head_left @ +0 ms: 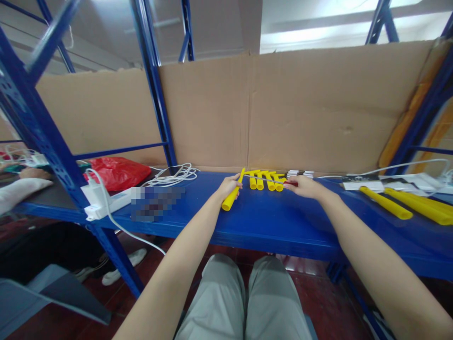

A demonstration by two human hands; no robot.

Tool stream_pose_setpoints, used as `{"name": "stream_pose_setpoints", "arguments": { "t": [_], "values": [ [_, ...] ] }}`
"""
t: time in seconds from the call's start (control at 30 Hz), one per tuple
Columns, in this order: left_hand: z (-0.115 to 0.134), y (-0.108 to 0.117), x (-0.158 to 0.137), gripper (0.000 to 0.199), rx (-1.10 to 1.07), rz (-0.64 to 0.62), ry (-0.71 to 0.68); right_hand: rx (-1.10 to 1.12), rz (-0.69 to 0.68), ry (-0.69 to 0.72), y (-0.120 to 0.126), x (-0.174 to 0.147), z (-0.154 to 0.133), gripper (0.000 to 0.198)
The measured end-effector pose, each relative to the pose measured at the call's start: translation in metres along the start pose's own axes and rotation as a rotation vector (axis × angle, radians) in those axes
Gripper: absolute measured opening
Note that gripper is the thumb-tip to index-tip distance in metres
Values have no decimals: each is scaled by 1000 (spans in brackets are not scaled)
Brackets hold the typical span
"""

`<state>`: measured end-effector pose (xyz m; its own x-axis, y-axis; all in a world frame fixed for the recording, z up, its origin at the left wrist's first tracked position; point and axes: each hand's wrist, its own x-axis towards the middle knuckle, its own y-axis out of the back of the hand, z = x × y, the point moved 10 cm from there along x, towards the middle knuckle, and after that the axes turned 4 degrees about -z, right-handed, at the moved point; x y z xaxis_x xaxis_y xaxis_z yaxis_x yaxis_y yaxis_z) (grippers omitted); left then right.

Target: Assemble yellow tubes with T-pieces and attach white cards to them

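Yellow tube [232,197] inside left grip [230,185].

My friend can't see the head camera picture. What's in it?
A person's left hand holds a yellow tube while the right hand points a thin, red-handled metal tool toward it. More yellow pieces lie on the blue shelf, with tall brown cardboard behind.

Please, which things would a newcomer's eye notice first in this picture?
Probably the bright yellow tube in the left grip, with more yellow tubes just right of it on the blue shelf. Next might come the red bag at the left, near a coiled white cable, and the thin metal rod in the right grip.
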<state>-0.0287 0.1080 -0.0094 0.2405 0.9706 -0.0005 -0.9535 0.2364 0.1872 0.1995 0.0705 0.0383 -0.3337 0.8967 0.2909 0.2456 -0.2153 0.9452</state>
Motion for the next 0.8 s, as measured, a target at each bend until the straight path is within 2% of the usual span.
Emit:
{"name": "stream_pose_setpoints", "arguments": {
  "t": [0.17,0.37,0.6,0.7,0.8],
  "values": [
    [-2,0,1,75,-35,-32,17,28,60,-24,2,0,4,18],
    [-2,-2,0,73,-38,-41,28,13,71,-36,0,3,12,16],
    [-2,-1,0,75,-68,-40,17,180,-164,3,-20,1,0,33],
    [-2,-2,1,76,-58,-48,19,240,-101,17,-17,2,1,31],
    [-3,-2,1,75,-50,-48,17,247,-25,-26,-13,2,9,34]
  ]
}}
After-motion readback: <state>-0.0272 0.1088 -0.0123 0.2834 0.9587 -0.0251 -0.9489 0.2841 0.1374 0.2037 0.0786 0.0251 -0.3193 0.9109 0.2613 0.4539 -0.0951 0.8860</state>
